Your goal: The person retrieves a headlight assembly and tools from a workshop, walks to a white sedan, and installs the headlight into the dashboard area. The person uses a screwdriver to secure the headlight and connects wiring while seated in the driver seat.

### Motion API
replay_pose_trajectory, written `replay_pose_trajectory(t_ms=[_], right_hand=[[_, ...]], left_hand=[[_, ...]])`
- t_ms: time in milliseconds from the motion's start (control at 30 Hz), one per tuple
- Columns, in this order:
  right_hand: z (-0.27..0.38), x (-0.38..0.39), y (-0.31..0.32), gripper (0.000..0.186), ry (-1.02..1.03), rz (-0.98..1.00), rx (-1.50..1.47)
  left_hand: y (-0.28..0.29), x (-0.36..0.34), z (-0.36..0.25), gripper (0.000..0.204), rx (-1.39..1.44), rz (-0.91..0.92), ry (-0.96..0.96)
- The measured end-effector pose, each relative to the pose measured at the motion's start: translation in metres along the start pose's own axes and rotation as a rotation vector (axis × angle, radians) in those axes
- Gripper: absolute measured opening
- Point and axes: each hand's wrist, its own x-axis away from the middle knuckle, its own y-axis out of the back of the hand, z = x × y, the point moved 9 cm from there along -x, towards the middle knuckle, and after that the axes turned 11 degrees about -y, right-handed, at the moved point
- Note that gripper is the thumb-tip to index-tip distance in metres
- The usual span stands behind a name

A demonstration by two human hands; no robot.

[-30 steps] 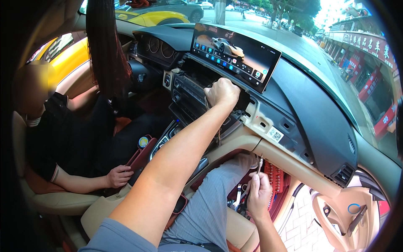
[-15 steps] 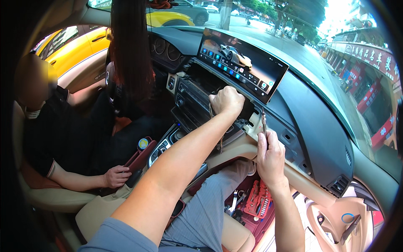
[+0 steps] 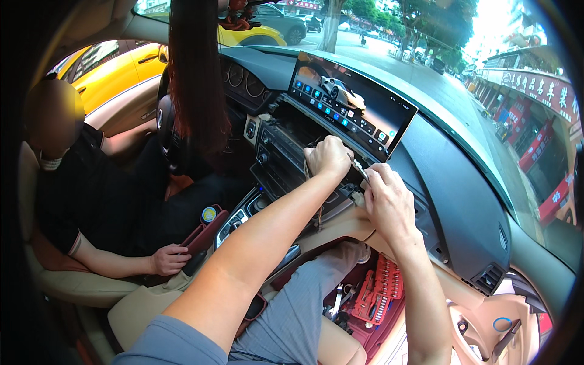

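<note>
My left hand [image 3: 330, 156] is closed at the dashboard opening below the big screen [image 3: 350, 103]; what its fingers grip is hidden. A thin cable-like strand shows under that hand. My right hand [image 3: 389, 193] pinches a slim, pointed metal tool [image 3: 361, 171]. The tool slants up and left, with its tip right beside my left hand's knuckles; whether it touches anything there I cannot tell. The opening [image 3: 298, 115] in the dash is dark, and its trim is off. Below it lies the control panel [image 3: 277, 155] with knobs and buttons.
A person [image 3: 109, 201] sits at the left, one hand [image 3: 171, 260] by the centre console. A red socket-tool case [image 3: 378, 290] and loose tools lie in the right footwell. The gear console [image 3: 234, 225] is under my left forearm. At right is the open door [image 3: 486, 322].
My right hand has tipped the metal tool from upright to slanting left, bringing its tip to my left hand. My left hand stays closed at the opening. The view has shifted slightly.
</note>
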Motion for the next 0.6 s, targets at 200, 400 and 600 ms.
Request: replay_pose_trajectory(t_ms=[200,400,600], right_hand=[[0.001,0.004,-0.003,0.030,0.003,-0.027,0.034],[0.005,0.005,-0.009,0.033,0.037,0.026,0.119],[0.014,0.005,-0.011,0.028,0.089,0.023,0.160]], left_hand=[[0.002,0.002,-0.002,0.016,-0.011,-0.016,0.017],[0.004,0.004,-0.003,0.018,-0.038,-0.020,0.054],[0.003,0.003,-0.001,0.021,-0.024,-0.021,0.094]])
